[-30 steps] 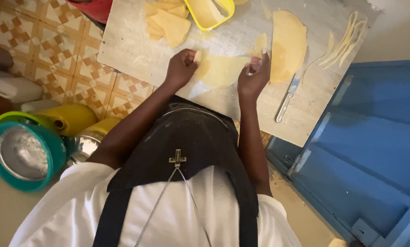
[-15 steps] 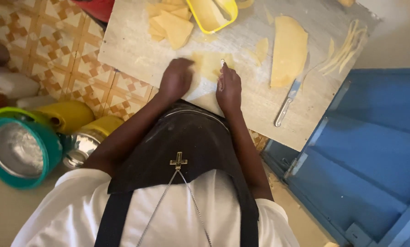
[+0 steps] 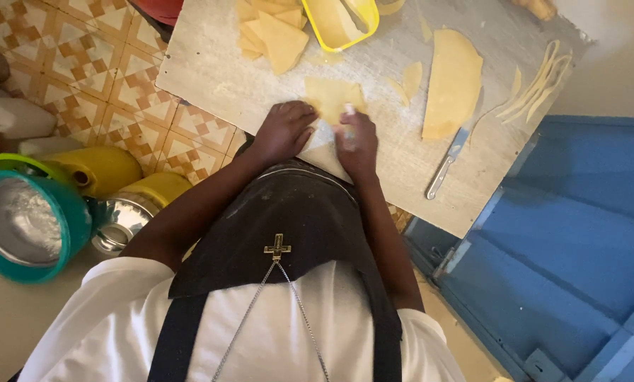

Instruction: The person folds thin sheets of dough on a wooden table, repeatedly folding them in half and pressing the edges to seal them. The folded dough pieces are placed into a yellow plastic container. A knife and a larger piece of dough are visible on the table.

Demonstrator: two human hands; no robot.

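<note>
Here a thin, pale-yellow dough sheet point(image 3: 335, 95), floury and roughly square, lies flat at the near edge of a grey board point(image 3: 211, 71), pinched at its near edge by the left hand point(image 3: 283, 131) and right hand point(image 3: 356, 141), with folded triangles point(image 3: 278, 39), a long dough oval point(image 3: 451, 81) and a steel knife point(image 3: 448, 163) around.

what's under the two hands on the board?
A pale yellow dough sheet lies on the floured board, pressed by the left hand and right hand. Its near part is covered by the hands, so any fold or filling there is hidden.
</note>
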